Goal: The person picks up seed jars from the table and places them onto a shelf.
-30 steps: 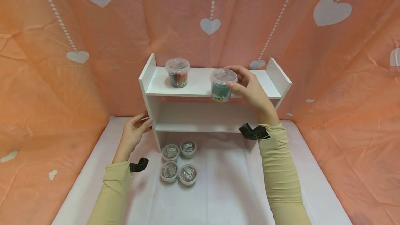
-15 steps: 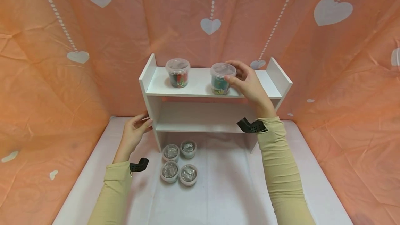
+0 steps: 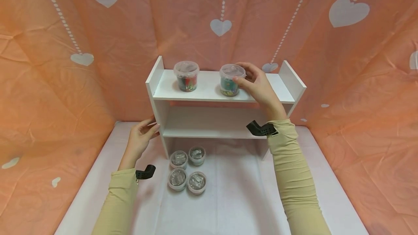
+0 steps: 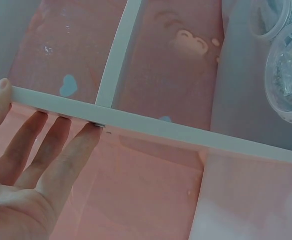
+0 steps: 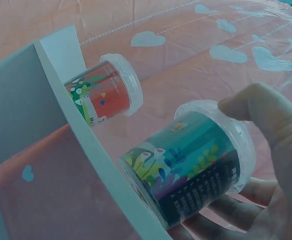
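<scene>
In the head view, a white shelf unit (image 3: 215, 118) stands on the table. My right hand (image 3: 259, 88) holds a clear lidded tub with a teal label (image 3: 229, 82) at the top board, its thumb and fingers around the side near the lid. In the right wrist view this tub (image 5: 185, 165) is close to the board's front edge. A similar tub with a red and dark label (image 3: 187, 79) stands further left on the same board. My left hand (image 3: 138, 137) touches the unit's left side panel. In the left wrist view, its fairly straight fingers (image 4: 66, 160) meet the outer face and the thumb lies across the front edge.
Several lidded tubs (image 3: 196, 182) with silvery contents stand in a cluster on the white table (image 3: 241, 198), at the unit's lower left. Orange cloth (image 3: 186, 17) with pale hearts hangs behind and at both sides. The unit's right side panel (image 3: 292, 79) rises beyond the right hand.
The right hand has moved the teal-labelled tub up and back, from in front of the top board's edge to over the board. The left hand keeps its place on the side panel.
</scene>
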`<state>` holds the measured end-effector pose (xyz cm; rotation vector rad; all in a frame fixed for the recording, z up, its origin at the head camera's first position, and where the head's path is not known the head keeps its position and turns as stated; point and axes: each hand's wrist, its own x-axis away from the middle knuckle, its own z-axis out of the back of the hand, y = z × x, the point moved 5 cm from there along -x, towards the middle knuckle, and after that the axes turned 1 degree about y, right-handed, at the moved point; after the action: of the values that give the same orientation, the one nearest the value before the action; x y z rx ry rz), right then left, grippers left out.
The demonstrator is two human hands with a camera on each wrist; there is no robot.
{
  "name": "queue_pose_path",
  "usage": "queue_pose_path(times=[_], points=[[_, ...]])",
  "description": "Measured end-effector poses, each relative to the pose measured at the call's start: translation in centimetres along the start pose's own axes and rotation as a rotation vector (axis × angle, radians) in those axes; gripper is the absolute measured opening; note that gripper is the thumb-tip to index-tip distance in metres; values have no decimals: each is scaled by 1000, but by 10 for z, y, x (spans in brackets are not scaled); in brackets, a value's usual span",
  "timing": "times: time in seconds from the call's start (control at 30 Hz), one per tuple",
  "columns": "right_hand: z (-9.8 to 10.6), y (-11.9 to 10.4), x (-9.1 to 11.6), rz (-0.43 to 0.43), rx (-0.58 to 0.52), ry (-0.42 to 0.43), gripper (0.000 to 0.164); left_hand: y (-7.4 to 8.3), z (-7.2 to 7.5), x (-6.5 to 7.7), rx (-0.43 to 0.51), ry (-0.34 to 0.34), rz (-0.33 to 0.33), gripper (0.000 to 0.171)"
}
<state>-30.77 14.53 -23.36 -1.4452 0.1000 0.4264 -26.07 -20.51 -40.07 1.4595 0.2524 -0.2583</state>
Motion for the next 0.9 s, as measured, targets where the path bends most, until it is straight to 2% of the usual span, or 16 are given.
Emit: queue_pose_path(times=[0.9], points=[[-1,7,-7,-45,25,-33,55,-2,0,-1,-3,1,11,46]])
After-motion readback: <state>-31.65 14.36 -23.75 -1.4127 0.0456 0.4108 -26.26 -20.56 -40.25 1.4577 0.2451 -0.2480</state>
